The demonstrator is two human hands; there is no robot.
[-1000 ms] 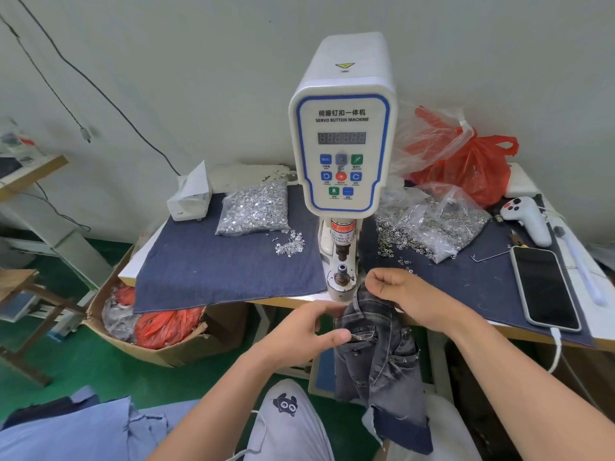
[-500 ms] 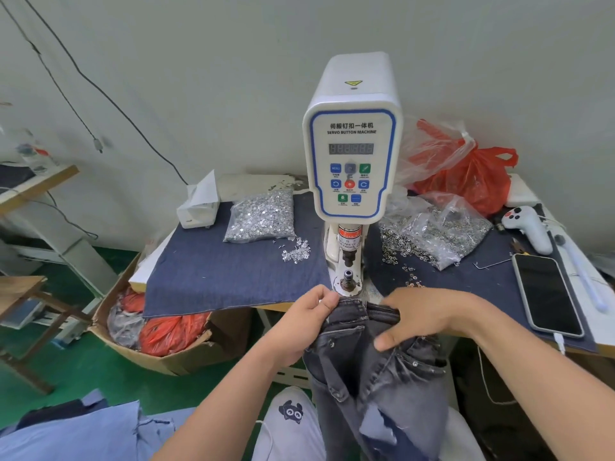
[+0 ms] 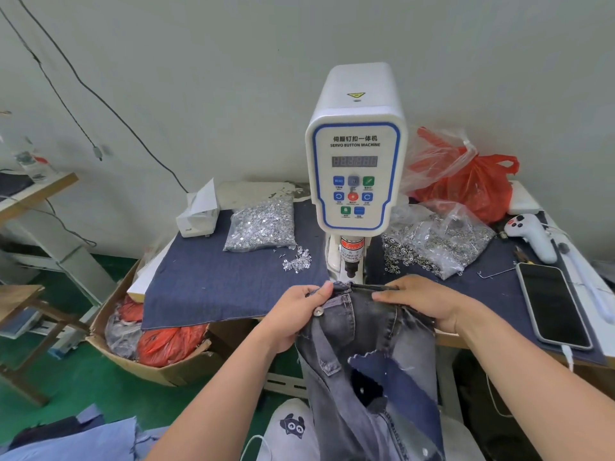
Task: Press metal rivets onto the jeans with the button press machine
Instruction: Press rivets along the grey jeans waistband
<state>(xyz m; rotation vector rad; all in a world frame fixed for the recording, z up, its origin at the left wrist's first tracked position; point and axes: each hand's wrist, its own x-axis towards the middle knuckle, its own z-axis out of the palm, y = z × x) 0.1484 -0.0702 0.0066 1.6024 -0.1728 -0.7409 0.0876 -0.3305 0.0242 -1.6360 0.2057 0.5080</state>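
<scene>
Hanging from the table edge, the grey jeans point(image 3: 369, 354) are held by the waistband just below the press head of the white button press machine point(image 3: 356, 154). The band is pinched by the left hand point(image 3: 293, 314) beside a metal button point(image 3: 318, 312) — and gripped by the right hand point(image 3: 422, 304). Bags of rivets point(image 3: 263, 224) are seen either side of the machine.

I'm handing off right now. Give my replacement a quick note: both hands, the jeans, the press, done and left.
Left hand pinches the jeans at the waistband; right hand holds the other side.
Waistband edge sits at the base of the button press machine, under its punch.
Done: one metal button shows by the left thumb.
Left: line up the spot, press the rivets. Loose rivets lie on the blue cloth.
</scene>
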